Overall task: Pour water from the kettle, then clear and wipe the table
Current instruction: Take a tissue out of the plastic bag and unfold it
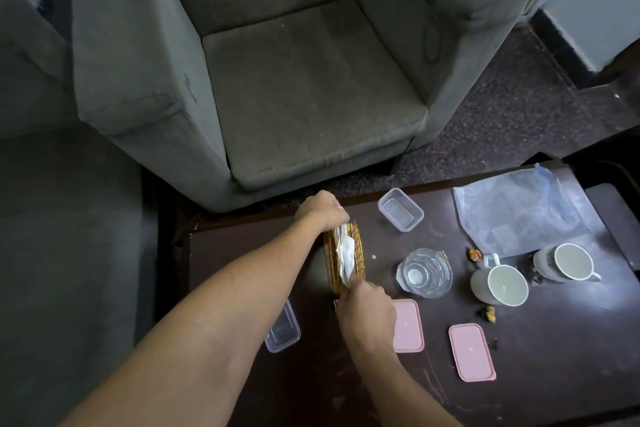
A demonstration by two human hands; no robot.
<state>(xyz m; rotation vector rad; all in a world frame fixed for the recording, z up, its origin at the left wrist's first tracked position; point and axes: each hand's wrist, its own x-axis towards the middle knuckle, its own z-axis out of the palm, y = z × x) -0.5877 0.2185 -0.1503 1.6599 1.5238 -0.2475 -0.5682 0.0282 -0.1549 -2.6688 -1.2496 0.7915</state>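
Note:
A gold wire napkin holder (358, 255) stands on the dark wooden table (554, 357), with white napkins (344, 253) in it. My left hand (322, 210) grips the holder's far end. My right hand (369, 308) is closed at its near end, fingers on the napkins. To the right stand a clear glass jug (424, 273) and two white mugs (500, 284) (568, 262). No kettle is in view.
Two clear plastic containers (400, 209) (283, 331), two pink lids (408, 325) (471, 352), a clear plastic bag (519, 211) and scattered wrappers (473, 255) and crumbs lie on the table. A grey armchair (294, 80) stands beyond the table's far edge.

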